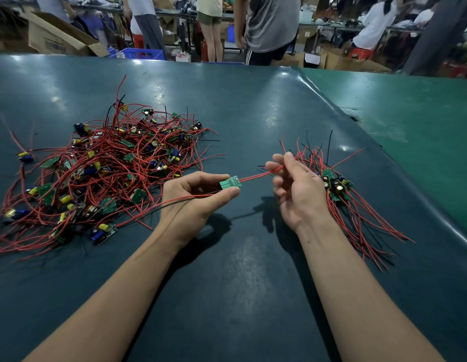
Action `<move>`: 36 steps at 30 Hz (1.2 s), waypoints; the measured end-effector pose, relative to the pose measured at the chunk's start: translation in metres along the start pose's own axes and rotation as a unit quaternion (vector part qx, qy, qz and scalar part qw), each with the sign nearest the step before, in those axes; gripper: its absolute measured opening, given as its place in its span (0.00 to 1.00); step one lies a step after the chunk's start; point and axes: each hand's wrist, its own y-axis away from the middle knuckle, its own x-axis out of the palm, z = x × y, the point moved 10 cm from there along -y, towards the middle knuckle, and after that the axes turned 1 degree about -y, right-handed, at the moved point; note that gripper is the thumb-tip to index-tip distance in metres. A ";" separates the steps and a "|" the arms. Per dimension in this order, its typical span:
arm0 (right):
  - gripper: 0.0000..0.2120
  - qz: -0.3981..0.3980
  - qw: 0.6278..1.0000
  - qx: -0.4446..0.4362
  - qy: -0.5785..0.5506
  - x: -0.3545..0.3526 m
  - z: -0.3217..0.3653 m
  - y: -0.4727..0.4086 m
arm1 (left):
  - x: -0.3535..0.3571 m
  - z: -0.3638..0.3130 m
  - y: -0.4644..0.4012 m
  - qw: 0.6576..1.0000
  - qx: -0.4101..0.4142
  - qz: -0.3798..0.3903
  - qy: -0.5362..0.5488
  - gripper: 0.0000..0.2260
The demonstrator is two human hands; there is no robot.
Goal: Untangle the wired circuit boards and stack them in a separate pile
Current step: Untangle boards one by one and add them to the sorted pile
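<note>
A big tangled heap of small green circuit boards with red and black wires (107, 168) lies on the left of the table. My left hand (193, 197) pinches one green board (229, 182) between thumb and fingers, just right of the heap. Its red wires (255, 175) stretch rightward to my right hand (295, 186), whose fingers pinch them above the table. Behind my right hand lies a smaller, sorted pile of boards (334, 184) with wires fanned out both ways. Another red wire trails from my left hand back toward the heap.
The dark green table mat (240, 270) ends at a raised fold (344, 111) on the right, with a lighter green surface (423, 121) beyond. Several people stand past the far edge among cardboard boxes (57, 35) and blue crates (143, 53).
</note>
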 end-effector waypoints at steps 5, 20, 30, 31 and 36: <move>0.09 -0.038 0.998 -0.020 0.039 -0.009 0.003 -0.001 | 0.009 0.002 0.004 0.999 -0.016 0.033 0.001 0.10; 0.12 -0.075 0.992 -0.084 -0.057 -0.022 0.021 -0.001 | 0.003 0.000 0.000 0.999 -0.014 0.047 0.007 0.10; 0.15 0.249 0.957 0.018 0.145 0.066 -0.033 0.041 | 0.001 0.012 -0.007 0.979 -0.061 0.029 0.191 0.06; 0.14 0.244 0.959 -0.006 0.145 0.066 -0.030 0.040 | 0.004 0.012 -0.008 0.977 -0.069 0.041 0.198 0.04; 0.08 0.206 0.945 -0.140 0.214 0.060 -0.013 0.041 | 0.005 0.018 -0.008 0.983 -0.101 0.053 0.146 0.15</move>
